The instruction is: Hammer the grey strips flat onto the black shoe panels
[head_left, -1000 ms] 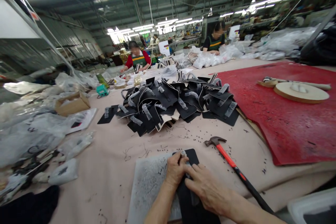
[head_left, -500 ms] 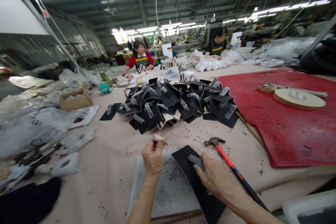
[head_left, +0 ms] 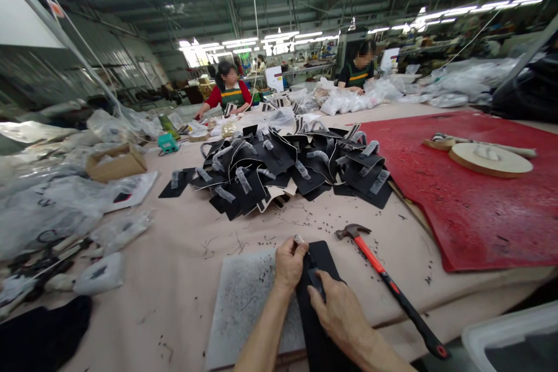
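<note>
My left hand (head_left: 289, 263) is closed in a fist on a small pale-tipped tool whose end pokes out at the top, resting on the edge of a black cut piece (head_left: 320, 256). My right hand (head_left: 337, 307) lies on that same black piece, fingers pressed down on a small grey strip (head_left: 315, 279) on it. The black piece rests partly on a worn grey slab (head_left: 248, 308) at the table's near edge. A hammer with a red and black handle (head_left: 383, 279) lies just to the right of my hands.
A big heap of black pieces with grey strips (head_left: 283, 168) fills the table's middle. A red mat (head_left: 462, 186) with a round wooden disc (head_left: 490, 160) covers the right side. Plastic bags and a cardboard box (head_left: 115, 163) crowd the left. Two people work at the far end.
My left hand, which was raised above the slab with the small tool half a second ago, has come back down onto the black piece. My right hand stayed on the piece.
</note>
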Motion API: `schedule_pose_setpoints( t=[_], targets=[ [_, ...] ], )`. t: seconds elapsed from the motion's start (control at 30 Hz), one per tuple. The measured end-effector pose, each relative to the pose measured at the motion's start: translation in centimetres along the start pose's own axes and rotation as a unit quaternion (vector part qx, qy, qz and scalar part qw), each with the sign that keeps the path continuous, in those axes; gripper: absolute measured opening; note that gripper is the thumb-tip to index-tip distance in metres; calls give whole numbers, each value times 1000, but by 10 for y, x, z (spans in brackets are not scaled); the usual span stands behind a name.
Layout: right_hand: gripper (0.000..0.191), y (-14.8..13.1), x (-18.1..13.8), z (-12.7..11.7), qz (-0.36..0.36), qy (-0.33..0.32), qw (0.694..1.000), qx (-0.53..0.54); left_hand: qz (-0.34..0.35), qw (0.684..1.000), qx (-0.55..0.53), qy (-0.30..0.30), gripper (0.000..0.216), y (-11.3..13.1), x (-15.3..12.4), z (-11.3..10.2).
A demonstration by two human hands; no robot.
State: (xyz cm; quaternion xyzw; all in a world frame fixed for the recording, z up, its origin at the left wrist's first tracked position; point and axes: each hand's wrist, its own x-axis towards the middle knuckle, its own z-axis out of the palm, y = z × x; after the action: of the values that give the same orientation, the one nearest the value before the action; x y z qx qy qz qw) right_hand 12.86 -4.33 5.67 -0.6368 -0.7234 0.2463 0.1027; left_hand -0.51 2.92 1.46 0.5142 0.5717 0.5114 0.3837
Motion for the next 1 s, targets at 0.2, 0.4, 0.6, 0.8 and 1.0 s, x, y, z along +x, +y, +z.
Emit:
schedule_pose_setpoints(
  t=[0.2,0.4,0.6,0.8,1.0],
  targets=[
    [36,11,4,5,13,-16,997,79,-13,1000,-2,-5,24,-12,-4,1],
    [35,18,6,9,35,-5,990,138,-8,1000,9,-21,21,-4,-6,1],
    [37,18,2,10,35,-8,989,142,16,999,40,-22,17,-5,-7,3],
    [42,27,0,-4,-24,-4,987,156,101,985,137,-39,14,-8,-10,7],
    [34,107,10,-34,-9,178,980,-93,178,957,215,-73,16,-8,-12,10]
  ],
)
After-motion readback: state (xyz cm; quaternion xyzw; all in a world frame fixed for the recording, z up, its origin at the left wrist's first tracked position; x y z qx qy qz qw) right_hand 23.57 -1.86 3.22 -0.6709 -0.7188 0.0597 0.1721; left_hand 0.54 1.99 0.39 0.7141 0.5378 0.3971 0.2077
